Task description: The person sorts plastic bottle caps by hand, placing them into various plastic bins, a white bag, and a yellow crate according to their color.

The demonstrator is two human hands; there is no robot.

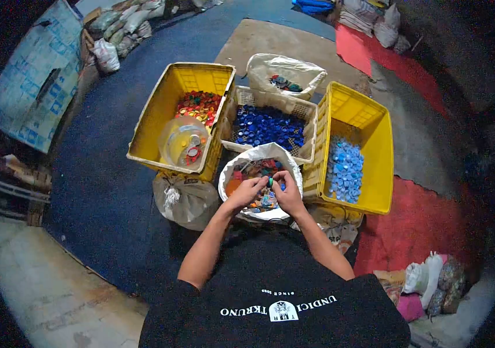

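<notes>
Both my left hand (249,192) and my right hand (288,194) are over a white sack (229,168) of mixed coloured pieces. Between their fingertips is a small green cap (270,182), pinched from both sides. Something blue shows beside the fingers of my right hand, too small to make out. Behind the sack stands a white crate (311,136) with dark blue caps (268,126). The yellow crate on the left (143,124) holds red and yellow caps (199,106). Light blue caps (346,168) lie in the yellow crate on the right (379,156).
A clear round container (172,142) sits inside the left crate. A white-lined basket (259,64) with dark pieces is at the back. Tied sacks (184,206) are under the left crate, and more bags (427,278) lie at the lower right.
</notes>
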